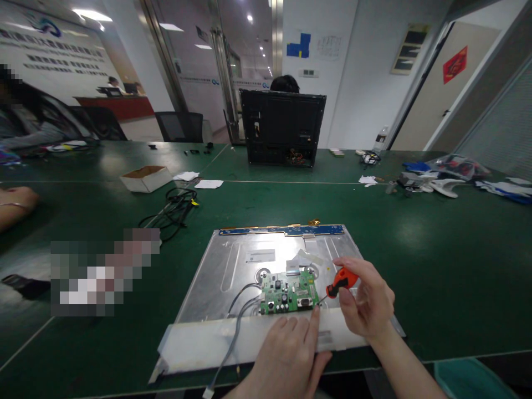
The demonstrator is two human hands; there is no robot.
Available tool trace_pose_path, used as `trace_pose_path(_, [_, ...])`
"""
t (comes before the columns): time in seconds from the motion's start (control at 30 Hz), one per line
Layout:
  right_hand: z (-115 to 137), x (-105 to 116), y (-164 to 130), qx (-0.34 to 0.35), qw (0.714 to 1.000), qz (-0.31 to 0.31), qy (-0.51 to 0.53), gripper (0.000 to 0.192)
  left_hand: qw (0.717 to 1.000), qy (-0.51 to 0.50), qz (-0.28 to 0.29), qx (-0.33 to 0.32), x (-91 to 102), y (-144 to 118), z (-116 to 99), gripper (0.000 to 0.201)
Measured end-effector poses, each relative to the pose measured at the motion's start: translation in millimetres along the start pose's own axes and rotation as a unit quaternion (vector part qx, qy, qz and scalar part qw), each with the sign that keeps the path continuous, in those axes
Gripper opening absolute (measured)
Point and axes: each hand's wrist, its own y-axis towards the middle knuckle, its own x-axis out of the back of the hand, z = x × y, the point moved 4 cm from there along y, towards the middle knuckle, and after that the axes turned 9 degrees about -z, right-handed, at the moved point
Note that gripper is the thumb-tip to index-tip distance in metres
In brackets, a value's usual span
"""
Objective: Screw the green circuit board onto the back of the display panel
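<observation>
A silver metal display panel [233, 266] lies flat on the green table [436, 249] in front of me, with a small green circuit board [288, 291] on it. My right hand [368, 302] grips an orange-handled screwdriver [341, 281] whose tip points at the board's right lower corner. My left hand [288, 349] rests on the panel's white near edge, a finger reaching up next to the screwdriver tip. Grey wires [243, 302] run from the board's left side toward the near edge. A blue strip [282, 230] lines the panel's far edge.
A black monitor housing [282, 128] stands upright at the far side, a person's head behind it. An open cardboard box [146, 178] and a coil of black cable [177, 206] lie left of centre. Loose parts [436, 180] clutter the right. Another person's arm [16, 202] rests at the left edge.
</observation>
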Motion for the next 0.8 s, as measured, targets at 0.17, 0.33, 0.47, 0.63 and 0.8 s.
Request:
trace_pose_path(0.17, [2.6, -1.7, 6.0, 0.016, 0.999, -0.011, -0.038, 0.043, 1.000, 0.007, 0.005, -0.002, 0.1, 1.2, -1.2, 0.048])
trace_pose_path(0.33, [3.9, -2.3, 9.7, 0.001, 0.998, -0.004, -0.060, 0.043, 1.000, 0.008, 0.010, -0.001, -2.1, 1.2, -1.5, 0.048])
trace_pose_path(0.47, [0.7, -1.7, 4.1, -0.007, 0.999, 0.009, -0.031, 0.049, 1.000, 0.008, 0.009, -0.003, -1.7, 0.4, -0.8, 0.047])
trace_pose_path(0.63, [-4.9, -3.2, -2.7, -0.025, 0.999, 0.011, 0.021, 0.047, 1.000, 0.003, -0.003, -0.006, -1.2, -0.1, -0.7, 0.045])
trace_pose_path(0.8, [-1.6, -5.3, 2.7, -0.008, 1.000, -0.001, -0.023, 0.051, 1.000, 0.005, -0.020, -0.003, -0.4, 0.3, 0.3, 0.042])
